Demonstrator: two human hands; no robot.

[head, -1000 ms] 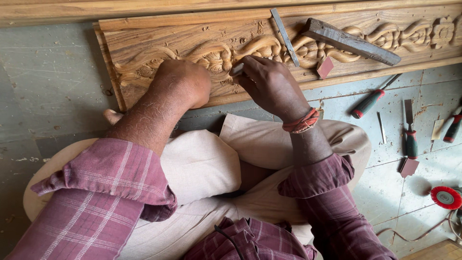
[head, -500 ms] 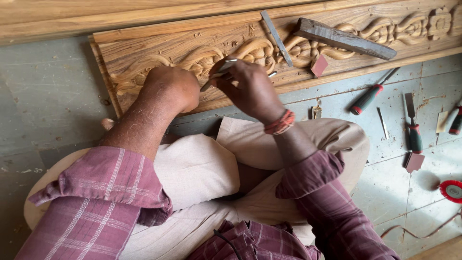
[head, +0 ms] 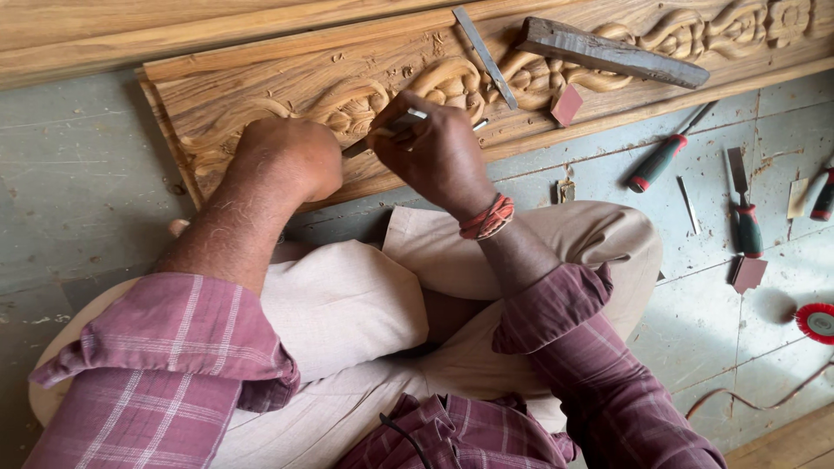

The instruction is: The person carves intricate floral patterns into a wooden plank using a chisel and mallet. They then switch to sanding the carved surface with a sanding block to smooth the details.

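My hands have slid along the carved wooden panel (head: 261, 95) toward its end since a second ago, so the cutting is now on the scroll nearer that end. My left hand (head: 291, 156) is a closed fist pressed on the carving; my right hand (head: 434, 152) grips the slim chisel (head: 408, 117), its tip running under the left fist. The panel lies flat on the floor, right against my knees, with spare chisels (head: 747, 217) well off to the right.
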